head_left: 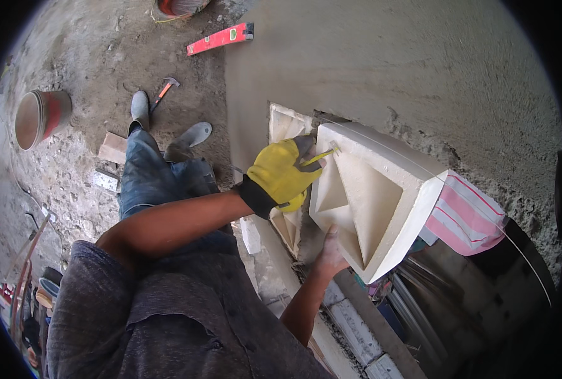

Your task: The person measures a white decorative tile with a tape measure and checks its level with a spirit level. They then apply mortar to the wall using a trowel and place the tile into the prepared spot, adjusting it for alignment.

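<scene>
A cream-coloured decorative block [413,211] with triangular recesses sits tilted on the right of the wall's edge. My right hand [331,252], bare, grips its lower left edge with the thumb up; the other fingers are hidden behind it. My left hand [277,170] wears a yellow glove and is closed around a thin yellow stick-like tool [317,158]. The tool's tip touches or nearly touches the block's upper left face; its exact kind is unclear. Behind the glove, a similar cream block [288,121] is set in the wall, partly covered by my hand.
Grey plastered wall [382,57] spreads above. A taut string [483,200] crosses the block's top toward the lower right. Pink-striped sheeting [464,211] lies beyond. On the ground are a red spirit level [219,40], a hammer [164,92], a bucket [53,117] and grey blocks [355,328].
</scene>
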A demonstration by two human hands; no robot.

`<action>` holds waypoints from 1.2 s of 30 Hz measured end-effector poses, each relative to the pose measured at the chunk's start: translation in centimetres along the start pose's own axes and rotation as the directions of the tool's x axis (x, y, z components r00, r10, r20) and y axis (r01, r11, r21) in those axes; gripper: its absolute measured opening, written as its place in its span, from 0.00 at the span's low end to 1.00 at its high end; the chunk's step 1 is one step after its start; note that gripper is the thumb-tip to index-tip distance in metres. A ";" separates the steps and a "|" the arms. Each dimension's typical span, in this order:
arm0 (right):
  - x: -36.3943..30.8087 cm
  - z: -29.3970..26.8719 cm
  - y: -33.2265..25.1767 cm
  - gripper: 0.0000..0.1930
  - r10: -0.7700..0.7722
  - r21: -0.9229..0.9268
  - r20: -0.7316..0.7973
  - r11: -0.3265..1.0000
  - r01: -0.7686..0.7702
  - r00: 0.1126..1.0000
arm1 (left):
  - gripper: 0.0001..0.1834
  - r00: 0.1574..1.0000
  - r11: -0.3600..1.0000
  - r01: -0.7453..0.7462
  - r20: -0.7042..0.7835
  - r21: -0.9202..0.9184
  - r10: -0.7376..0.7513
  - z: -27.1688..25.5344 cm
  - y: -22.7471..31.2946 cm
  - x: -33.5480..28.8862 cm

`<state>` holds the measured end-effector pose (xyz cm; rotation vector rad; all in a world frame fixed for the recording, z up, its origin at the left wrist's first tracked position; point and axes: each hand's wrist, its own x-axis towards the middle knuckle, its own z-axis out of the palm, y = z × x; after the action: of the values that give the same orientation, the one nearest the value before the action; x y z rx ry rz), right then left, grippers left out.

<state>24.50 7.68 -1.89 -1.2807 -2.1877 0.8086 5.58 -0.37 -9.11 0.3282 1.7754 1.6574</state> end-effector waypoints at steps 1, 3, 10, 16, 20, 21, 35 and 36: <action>0.0 -0.4 0.7 0.33 0.017 -0.032 0.009 0.999 -0.016 1.000 | 0.17 0.996 0.997 -0.072 -0.047 0.040 0.074 0.0 0.0 -0.2; -0.6 -0.5 2.6 0.33 0.041 0.006 -0.054 0.999 -0.041 0.998 | 0.17 0.994 0.995 -0.088 -0.058 0.047 0.091 0.5 -0.3 -0.6; -0.7 1.8 -1.4 0.35 0.107 0.212 -0.095 0.973 -0.085 0.990 | 0.19 0.998 0.996 0.064 -0.002 -0.055 -0.064 0.4 -0.2 0.1; -0.3 0.9 2.0 0.33 -0.090 -0.026 -0.099 0.996 0.088 0.991 | 0.16 0.998 0.999 0.001 -0.065 0.049 0.002 0.3 0.1 0.0; -0.4 0.2 1.4 0.34 0.041 -0.029 -0.073 0.999 -0.043 0.997 | 0.15 0.988 0.989 0.146 0.048 -0.021 -0.145 0.1 0.6 -0.3; -0.4 0.4 0.4 0.35 0.091 -0.003 -0.070 0.996 -0.091 0.993 | 0.15 0.992 0.992 0.123 0.042 -0.004 -0.123 0.1 0.5 -0.3; 0.2 1.1 0.3 0.33 -0.135 0.097 -0.050 0.985 0.140 0.990 | 0.18 0.998 0.998 0.046 -0.038 -0.042 -0.047 0.3 -0.1 -0.1; 0.1 0.7 0.7 0.33 -0.129 0.062 -0.046 0.989 0.131 0.991 | 0.18 0.998 0.998 0.064 -0.017 -0.020 -0.064 0.3 -0.1 -0.2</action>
<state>24.41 7.87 -2.89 -1.1013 -2.1683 0.7875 6.00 -0.27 -9.15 0.2465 1.7632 1.6357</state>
